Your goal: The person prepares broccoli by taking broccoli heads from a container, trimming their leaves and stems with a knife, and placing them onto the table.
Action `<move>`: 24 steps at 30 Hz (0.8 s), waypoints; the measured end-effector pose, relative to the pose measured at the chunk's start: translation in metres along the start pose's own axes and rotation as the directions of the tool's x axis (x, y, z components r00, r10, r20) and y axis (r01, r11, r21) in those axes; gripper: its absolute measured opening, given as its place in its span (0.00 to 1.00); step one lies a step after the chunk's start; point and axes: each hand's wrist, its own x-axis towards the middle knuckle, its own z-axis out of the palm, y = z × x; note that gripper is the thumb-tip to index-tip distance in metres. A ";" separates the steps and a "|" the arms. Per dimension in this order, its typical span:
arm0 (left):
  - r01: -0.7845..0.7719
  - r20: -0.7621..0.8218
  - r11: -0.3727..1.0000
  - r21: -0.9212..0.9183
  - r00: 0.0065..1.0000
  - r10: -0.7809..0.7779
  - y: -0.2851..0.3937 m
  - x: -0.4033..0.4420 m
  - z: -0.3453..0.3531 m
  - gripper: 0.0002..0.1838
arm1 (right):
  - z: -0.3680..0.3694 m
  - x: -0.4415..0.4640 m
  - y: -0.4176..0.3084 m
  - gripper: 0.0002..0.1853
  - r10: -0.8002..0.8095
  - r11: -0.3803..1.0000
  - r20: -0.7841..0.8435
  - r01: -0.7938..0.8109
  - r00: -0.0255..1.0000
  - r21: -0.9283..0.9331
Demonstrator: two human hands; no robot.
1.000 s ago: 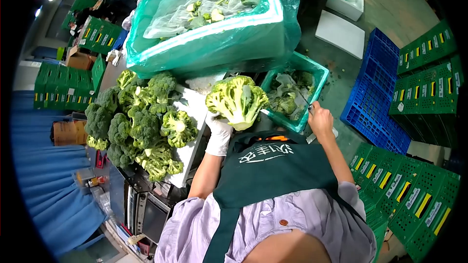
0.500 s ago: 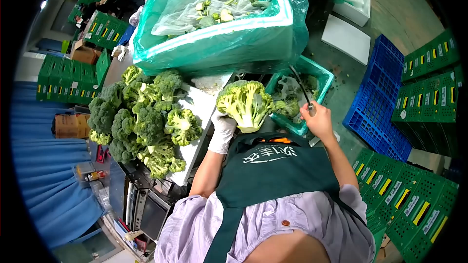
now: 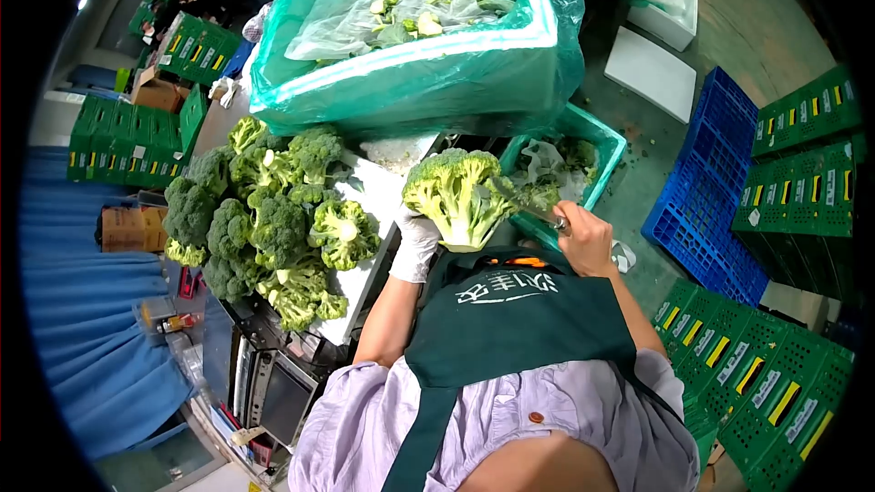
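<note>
In a white glove, my left hand (image 3: 417, 241) grips a large head of broccoli (image 3: 456, 196) from its left side, in front of my apron. The broccoli's pale stalks face me and its florets point up. My bare right hand (image 3: 584, 239) is closed around the handle of a knife (image 3: 533, 206). The blade reaches left to the broccoli's right side, at the stalks; whether it cuts in I cannot tell. To the left, several broccoli heads (image 3: 260, 219) lie heaped on a white board (image 3: 365, 287).
Ahead stands a large box lined with green plastic (image 3: 410, 82), holding clear film and broccoli pieces. Below it, a lined bin (image 3: 606, 169) contains scraps. A blue pallet (image 3: 706, 191) and stacked green crates (image 3: 766, 364) are on the right; a blue curtain (image 3: 100, 310) hangs left.
My right hand has turned the knife and brought it left, from above the bin to the broccoli's right side. My left hand and the broccoli stay nearly in place.
</note>
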 end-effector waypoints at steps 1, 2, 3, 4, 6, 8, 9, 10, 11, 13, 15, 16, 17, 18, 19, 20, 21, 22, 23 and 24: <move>-0.014 -0.046 0.999 0.050 0.999 0.016 -0.001 0.001 -0.008 0.33 | -0.002 0.000 0.000 0.11 -0.062 0.996 0.033 0.059 0.998 0.060; -0.026 -0.091 0.994 0.102 0.995 0.036 -0.002 0.003 -0.014 0.33 | -0.002 -0.001 0.000 0.11 -0.060 0.997 0.033 0.058 0.998 0.059; -0.038 -0.054 0.996 0.078 0.998 0.043 -0.003 0.004 -0.014 0.32 | -0.003 -0.003 0.001 0.10 -0.104 0.994 0.065 0.100 0.993 0.052; -0.036 -0.053 0.996 0.077 0.998 0.040 -0.007 0.007 -0.028 0.32 | -0.004 -0.004 0.002 0.09 -0.146 0.989 0.096 0.142 0.985 0.046; -0.034 -0.164 0.960 -0.277 0.986 -0.013 -0.018 0.011 -0.065 0.32 | -0.005 -0.007 0.004 0.11 -0.121 0.993 0.114 0.122 0.986 0.000; 0.020 -0.267 0.978 -0.208 0.960 -0.077 -0.006 0.005 -0.018 0.32 | -0.001 -0.009 0.011 0.11 -0.092 0.991 0.150 0.104 0.984 -0.079; 0.012 -0.252 0.994 -0.106 0.967 -0.038 -0.006 0.006 -0.024 0.31 | 0.003 -0.007 0.013 0.09 -0.112 0.971 0.076 0.125 0.991 -0.204; 0.000 -0.233 1.000 -0.003 0.972 -0.001 -0.006 0.006 -0.032 0.31 | 0.004 -0.003 0.020 0.09 -0.108 0.944 0.066 0.123 0.992 -0.306; -0.006 -0.260 0.994 0.105 0.965 0.033 -0.007 0.006 -0.041 0.31 | 0.008 -0.002 0.032 0.08 -0.002 0.937 0.048 0.019 0.999 -0.348; 0.018 -0.193 0.987 0.157 0.981 0.013 -0.008 0.003 -0.096 0.35 | 0.012 -0.004 0.071 0.07 0.263 0.886 0.052 -0.220 0.963 -0.408; 0.001 -0.172 0.982 0.189 0.985 0.032 -0.001 -0.007 -0.055 0.41 | 0.006 -0.011 0.093 0.09 0.446 0.858 0.096 -0.394 0.890 -0.330; -0.003 -0.177 0.981 0.193 0.983 0.037 0.005 -0.010 -0.046 0.41 | 0.005 -0.015 0.088 0.09 0.444 0.861 0.103 -0.391 0.890 -0.325; -0.015 -0.139 0.940 0.340 0.988 0.066 0.012 -0.016 -0.042 0.42 | 0.005 -0.021 0.080 0.09 0.450 0.875 0.139 -0.404 0.882 -0.268; -0.015 -0.136 0.927 0.375 0.988 0.071 0.014 -0.017 -0.039 0.43 | 0.006 -0.023 0.075 0.09 0.449 0.886 0.167 -0.414 0.878 -0.210; -0.015 -0.133 0.912 0.410 0.988 0.076 0.016 -0.018 -0.035 0.44 | 0.008 -0.023 0.070 0.07 0.417 0.901 0.114 -0.394 0.902 -0.184; -0.016 -0.130 0.896 0.444 0.988 0.082 0.019 -0.019 -0.032 0.45 | 0.007 -0.023 0.062 0.07 0.411 0.904 0.121 -0.387 0.903 -0.182; 0.008 -0.053 0.942 0.336 0.999 0.011 0.018 -0.020 -0.040 0.47 | 0.001 -0.017 0.045 0.07 0.379 0.925 0.129 -0.372 0.917 -0.073; 0.040 0.039 0.973 0.228 0.998 -0.050 0.020 -0.018 -0.039 0.49 | -0.003 -0.012 0.030 0.07 0.345 0.935 0.127 -0.352 0.930 0.039; 0.026 0.158 0.977 0.212 0.986 -0.061 0.018 -0.014 -0.037 0.52 | -0.002 -0.011 0.020 0.08 0.289 0.948 0.124 -0.302 0.949 0.106; 0.098 -0.066 0.991 0.088 0.994 -0.092 0.009 -0.008 -0.055 0.58 | -0.005 -0.009 0.007 0.09 0.216 0.960 0.130 -0.235 0.968 0.150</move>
